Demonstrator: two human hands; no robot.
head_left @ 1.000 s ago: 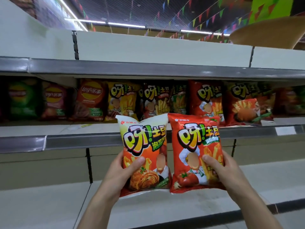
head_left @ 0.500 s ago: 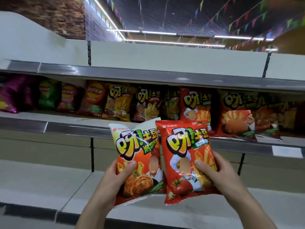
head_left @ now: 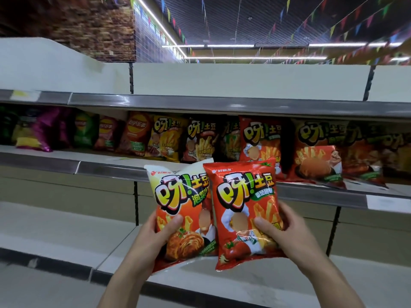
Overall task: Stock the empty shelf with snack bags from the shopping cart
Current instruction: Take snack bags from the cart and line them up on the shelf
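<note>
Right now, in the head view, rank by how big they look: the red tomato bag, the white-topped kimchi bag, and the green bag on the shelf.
1-2. red tomato bag and white-topped kimchi bag: alike, overlapping, unsure.
3. green bag: smallest, though farther away.

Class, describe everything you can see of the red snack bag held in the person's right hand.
The red snack bag is a glossy, puffed foil pouch with big yellow lettering, a green label, fries, a chef figure and tomatoes. It is upright, tilted slightly, before the stocked shelf. The right hand grips its lower right edge, thumb on the front. Its left edge overlaps the white-topped bag.
</note>
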